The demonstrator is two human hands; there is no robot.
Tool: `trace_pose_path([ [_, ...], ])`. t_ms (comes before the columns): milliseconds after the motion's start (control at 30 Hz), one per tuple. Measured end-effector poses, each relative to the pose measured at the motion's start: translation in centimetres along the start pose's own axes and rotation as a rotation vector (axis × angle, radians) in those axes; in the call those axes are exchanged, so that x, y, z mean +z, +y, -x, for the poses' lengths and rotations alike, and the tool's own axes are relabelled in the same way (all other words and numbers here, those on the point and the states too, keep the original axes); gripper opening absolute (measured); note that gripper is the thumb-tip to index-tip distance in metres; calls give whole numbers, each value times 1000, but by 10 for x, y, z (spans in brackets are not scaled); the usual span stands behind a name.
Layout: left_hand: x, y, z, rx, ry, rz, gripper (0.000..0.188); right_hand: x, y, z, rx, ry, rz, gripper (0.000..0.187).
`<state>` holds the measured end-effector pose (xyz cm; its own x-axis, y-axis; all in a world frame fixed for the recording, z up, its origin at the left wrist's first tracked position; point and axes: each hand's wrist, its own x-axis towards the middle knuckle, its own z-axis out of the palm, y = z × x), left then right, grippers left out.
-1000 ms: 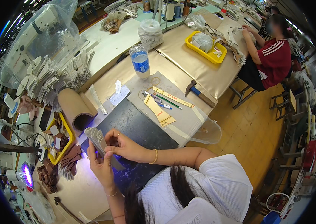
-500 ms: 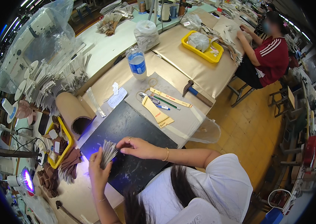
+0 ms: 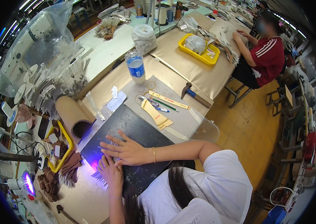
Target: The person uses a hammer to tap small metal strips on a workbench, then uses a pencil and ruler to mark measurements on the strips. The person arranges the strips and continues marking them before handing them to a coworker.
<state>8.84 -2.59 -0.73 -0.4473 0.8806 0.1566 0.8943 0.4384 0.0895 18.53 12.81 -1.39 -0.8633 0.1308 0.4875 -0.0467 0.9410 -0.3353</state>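
A stack of thin grey strips (image 3: 99,179) lies along the left edge of a black cutting board (image 3: 146,130), its striped ends poking out from under my hands. My left hand (image 3: 110,173) rests over the strips, fingers stretched forward and holding them down. Across its fingertips lies my right hand (image 3: 130,152), palm down with fingers spread, pressing on the far part of the stack. My hands hide the middle of the strips. Purple light from a small lamp (image 3: 27,183) falls on the near-left part of the stack.
Beyond the board are cream templates (image 3: 154,114), pens, a hammer (image 3: 197,95) and a water bottle (image 3: 136,69). To the left stand a cardboard tube (image 3: 72,115) and a yellow tray (image 3: 68,142) near brown strips (image 3: 70,168). A co-worker (image 3: 268,56) sits at the far right.
The strips, held up and fanned between my hands before, now lie on the board's left edge. My right hand has spread and come down over them, and my left hand has flattened onto them.
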Motion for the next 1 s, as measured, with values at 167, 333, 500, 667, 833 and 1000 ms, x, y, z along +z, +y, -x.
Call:
trace_pose_path([
  [167,-3,-17,2,-100,-57,291,78,11,10,-1,28,-141,-28,79],
  [333,-2,-7,-2,-80,-40,71,73,16,16,0,81,-252,-149,78],
  [500,-4,-10,-5,-138,-27,190,68,16,24,-18,276,15,-473,75],
  [667,-9,-7,-8,-111,-29,104,63,8,16,-24,338,-191,-859,75],
  [833,-3,-2,-9,-70,30,-32,59,0,14,-24,364,-175,-859,75],
  [1000,-3,-24,-8,-99,-40,154,68,-25,32,-20,410,-26,-903,75],
])
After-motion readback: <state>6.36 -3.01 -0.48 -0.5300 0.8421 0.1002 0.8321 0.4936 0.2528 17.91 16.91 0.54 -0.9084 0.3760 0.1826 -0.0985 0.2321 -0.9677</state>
